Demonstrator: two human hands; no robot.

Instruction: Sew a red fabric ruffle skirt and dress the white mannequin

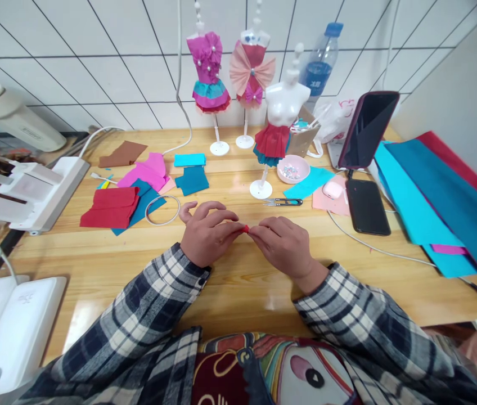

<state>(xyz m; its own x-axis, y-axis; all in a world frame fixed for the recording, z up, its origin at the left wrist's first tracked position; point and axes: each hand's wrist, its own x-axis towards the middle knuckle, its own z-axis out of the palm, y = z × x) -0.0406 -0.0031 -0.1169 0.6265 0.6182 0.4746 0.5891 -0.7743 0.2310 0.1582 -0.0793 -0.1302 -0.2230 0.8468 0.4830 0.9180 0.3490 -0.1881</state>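
A small red piece (246,229) is pinched between both hands over the front middle of the wooden table. My left hand (211,232) grips its left end with thumb and index finger, the other fingers loosely curled. On the right end, the fingertips of my right hand (284,243) are pressed together. Just beyond my hands lie small black-handled snips (283,202). Behind them stands a white mannequin (286,104) in a red and teal skirt (273,142). Folded red fabric (109,207) and a pale ring (162,210) lie to the left of my left hand.
Two dressed mannequins (208,62) (252,67) and a bottle (319,64) stand by the wall. A bead bowl (293,175), phones (368,206) and a cable are to the right, with long fabric sheets (453,191) beyond. A power strip (59,194) is at left.
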